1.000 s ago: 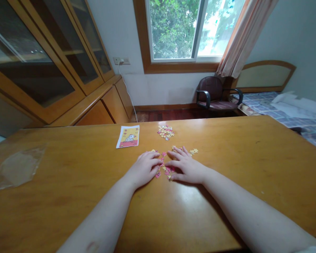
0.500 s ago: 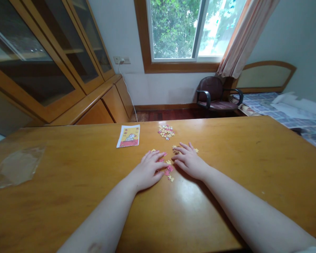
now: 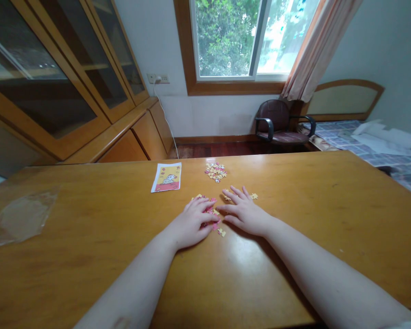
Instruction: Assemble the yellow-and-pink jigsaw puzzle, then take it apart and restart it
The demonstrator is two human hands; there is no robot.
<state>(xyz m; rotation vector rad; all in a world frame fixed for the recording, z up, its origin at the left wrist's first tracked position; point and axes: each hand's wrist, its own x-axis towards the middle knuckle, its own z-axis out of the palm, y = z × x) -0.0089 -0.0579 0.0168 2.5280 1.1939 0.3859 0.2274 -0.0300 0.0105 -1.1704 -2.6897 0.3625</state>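
Observation:
My left hand (image 3: 199, 220) lies palm down on the table, fingers apart, over pink and yellow jigsaw pieces (image 3: 215, 225) that show at its fingertips. Part of that group is hidden under the palm. Facing it, my right hand (image 3: 242, 211) is spread with its fingertips low over the wood, beside some yellow jigsaw pieces (image 3: 227, 195). One yellow piece (image 3: 254, 196) lies just beyond its fingers on the right. Farther back sits a heap of mixed jigsaw pieces (image 3: 216, 172), touched by neither hand.
On the wooden table (image 3: 287, 183), a picture card (image 3: 166, 177) with a white animal on yellow and pink lies left of the heap. A clear plastic bag (image 3: 23, 217) is at the far left. An armchair (image 3: 277, 121) stands beyond the back edge.
My right hand has shifted slightly left, closer to my left hand. The pink and yellow pieces between the hands now sit closer against my left fingers.

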